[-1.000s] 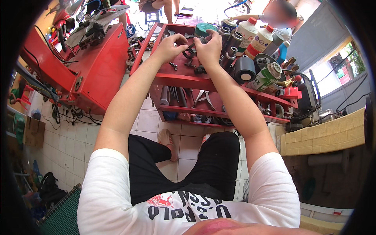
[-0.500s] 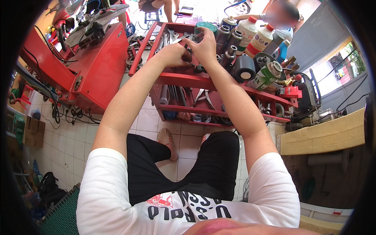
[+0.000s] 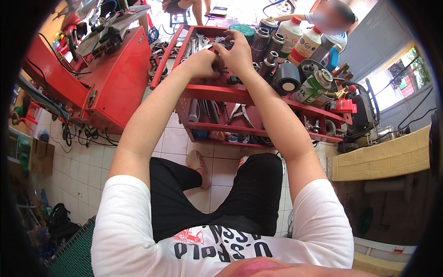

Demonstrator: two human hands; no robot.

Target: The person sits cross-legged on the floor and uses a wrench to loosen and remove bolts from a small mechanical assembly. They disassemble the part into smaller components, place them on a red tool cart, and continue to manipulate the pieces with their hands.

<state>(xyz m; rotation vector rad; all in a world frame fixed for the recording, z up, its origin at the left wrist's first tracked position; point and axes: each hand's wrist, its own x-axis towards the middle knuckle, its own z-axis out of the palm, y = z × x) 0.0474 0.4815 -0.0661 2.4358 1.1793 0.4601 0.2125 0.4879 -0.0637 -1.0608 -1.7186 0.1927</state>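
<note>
Two bare hands meet over the red tool cart (image 3: 217,93), the left hand (image 3: 203,64) bent inward with its fingertips hidden, the right hand (image 3: 239,53) curled with its thumb toward the left hand; whether either pinches anything I cannot tell. Between them, fingers and shadow cover much of a dark part (image 3: 223,43), its outline hard to make out. What shows looks small, dark and uneven. It lies at one o'clock from the left hand and ten o'clock from the right, beside the right hand's curled fingers. Silvery wrenches (image 3: 199,42) sit near eleven o'clock, a green tub (image 3: 243,31) at one, dark cylindrical sockets (image 3: 260,41) at two, with red-capped bottles (image 3: 290,34) farther out. A red cabinet (image 3: 117,78) stands at nine.
</note>
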